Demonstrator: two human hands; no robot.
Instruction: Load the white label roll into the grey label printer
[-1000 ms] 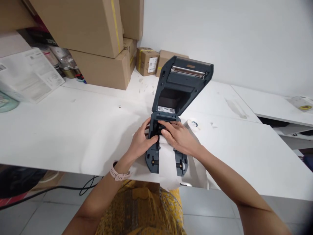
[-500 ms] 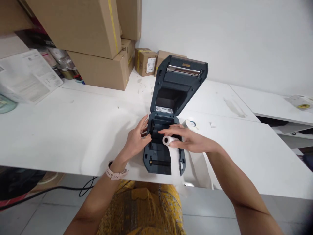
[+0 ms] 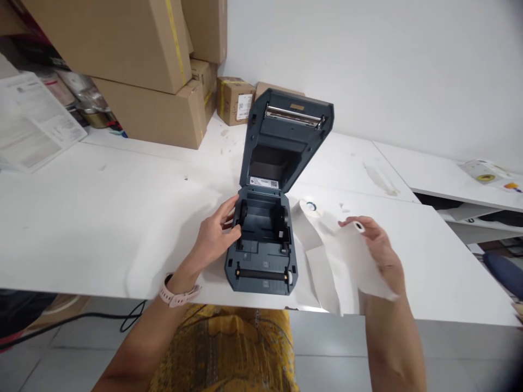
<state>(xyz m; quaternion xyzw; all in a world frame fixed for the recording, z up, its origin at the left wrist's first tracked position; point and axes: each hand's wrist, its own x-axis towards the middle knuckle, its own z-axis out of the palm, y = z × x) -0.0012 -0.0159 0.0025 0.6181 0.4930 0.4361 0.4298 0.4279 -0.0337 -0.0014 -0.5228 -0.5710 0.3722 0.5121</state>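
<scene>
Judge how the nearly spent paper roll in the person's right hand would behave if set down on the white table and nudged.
The paper roll looks thin, so probably very light. Its round core would likely roll when nudged. The loose paper tail hangs limp from the right hand, so it seems floppy and might drag or unwind.

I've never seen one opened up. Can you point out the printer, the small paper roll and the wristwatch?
printer [image 3: 265, 218]: head view, floor of its open bay.
paper roll [image 3: 358, 226]: head view, end of its core.
wristwatch [image 3: 176, 296]: head view, pink strap.
</scene>
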